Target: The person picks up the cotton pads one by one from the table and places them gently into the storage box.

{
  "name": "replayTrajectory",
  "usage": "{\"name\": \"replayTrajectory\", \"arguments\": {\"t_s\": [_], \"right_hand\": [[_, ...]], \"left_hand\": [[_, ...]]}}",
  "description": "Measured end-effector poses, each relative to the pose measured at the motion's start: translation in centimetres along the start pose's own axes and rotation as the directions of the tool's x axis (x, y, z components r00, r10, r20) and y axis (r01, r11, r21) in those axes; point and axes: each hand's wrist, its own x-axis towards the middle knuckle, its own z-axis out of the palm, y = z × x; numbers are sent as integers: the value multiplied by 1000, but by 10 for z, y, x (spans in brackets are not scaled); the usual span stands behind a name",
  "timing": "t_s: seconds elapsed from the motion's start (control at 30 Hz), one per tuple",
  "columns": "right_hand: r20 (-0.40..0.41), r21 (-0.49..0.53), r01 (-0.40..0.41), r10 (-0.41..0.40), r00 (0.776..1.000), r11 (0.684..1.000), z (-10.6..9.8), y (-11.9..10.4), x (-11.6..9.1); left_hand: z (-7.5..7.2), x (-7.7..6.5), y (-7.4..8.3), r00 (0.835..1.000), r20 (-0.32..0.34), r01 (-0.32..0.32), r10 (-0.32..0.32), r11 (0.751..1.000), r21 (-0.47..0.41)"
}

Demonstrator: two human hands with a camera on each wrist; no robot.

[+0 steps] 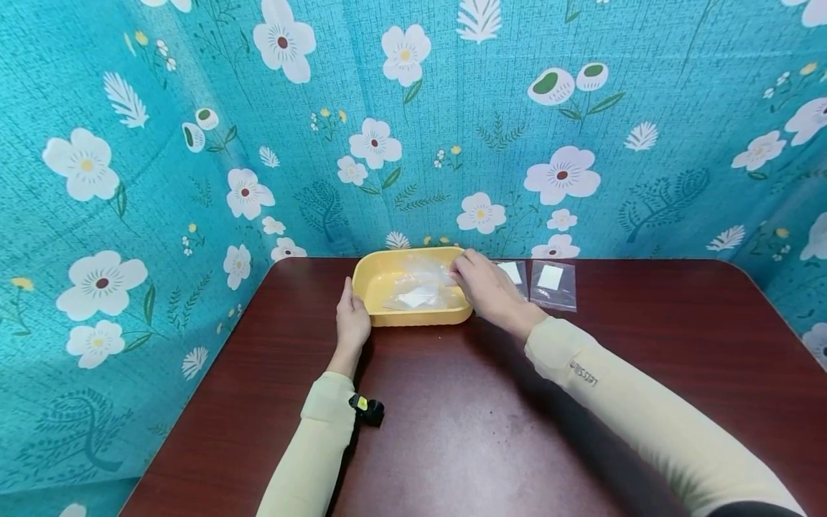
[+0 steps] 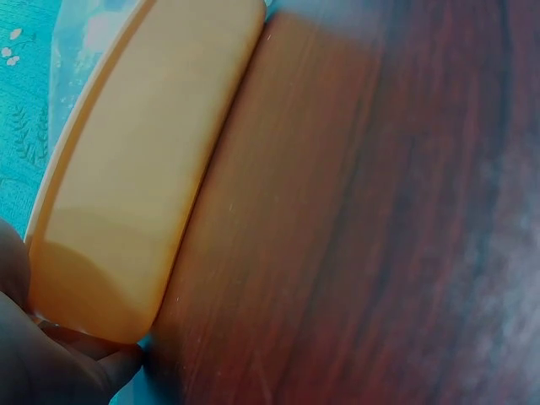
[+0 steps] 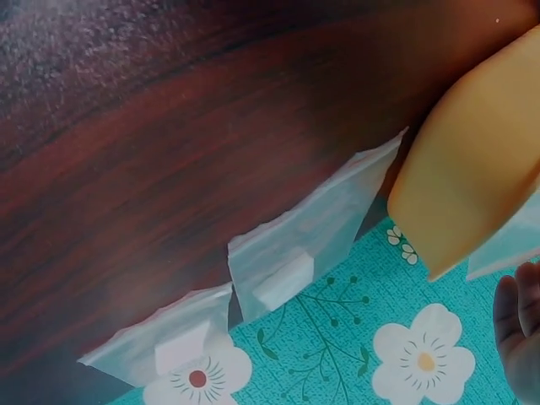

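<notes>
Plainly, in the head view a glossy red-brown counter (image 1: 446, 431) meets a teal floral curtain (image 1: 446, 93); near the far edge, the left hand (image 1: 353, 322) grips a yellow tray (image 1: 420, 318) by its left end while the right hand (image 1: 486, 287) pinches a clear bag (image 1: 431, 268) inside. The left wrist view shows streaked counter beside the tray; the right wrist view, two flat bags (image 3: 336, 221) with white pieces (image 3: 183, 348) near the curtain.

The tray (image 1: 420, 318) stands on the table (image 1: 426, 402) before the curtain (image 1: 433, 179), holding plastic bagging (image 1: 416, 296), with two bags (image 1: 554, 290) to its right.
</notes>
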Motion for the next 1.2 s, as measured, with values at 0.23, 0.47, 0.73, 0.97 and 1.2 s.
{"name": "replayTrajectory", "arguments": {"t_s": [0.23,0.47,0.73,0.97,1.2], "right_hand": [[26,-26,10,-9,1000,1000,11,4,-5],[15,-108,85,-84,996,991,17,4,-9],[3,-108,100,-100,995,989,16,4,-10],[13,-95,88,-88,996,991,13,4,-10],[17,-71,69,-68,998,995,7,3,-9]], "left_hand": [[0,0,0,1000,3,9,-9,1000,0],[0,-1,0,1000,5,19,-19,1000,0],[1,0,0,1000,-3,20,-20,1000,-7],[2,1,-1,1000,-10,16,-17,1000,-7],[1,0,-1,1000,-5,23,-23,1000,-9]]}}
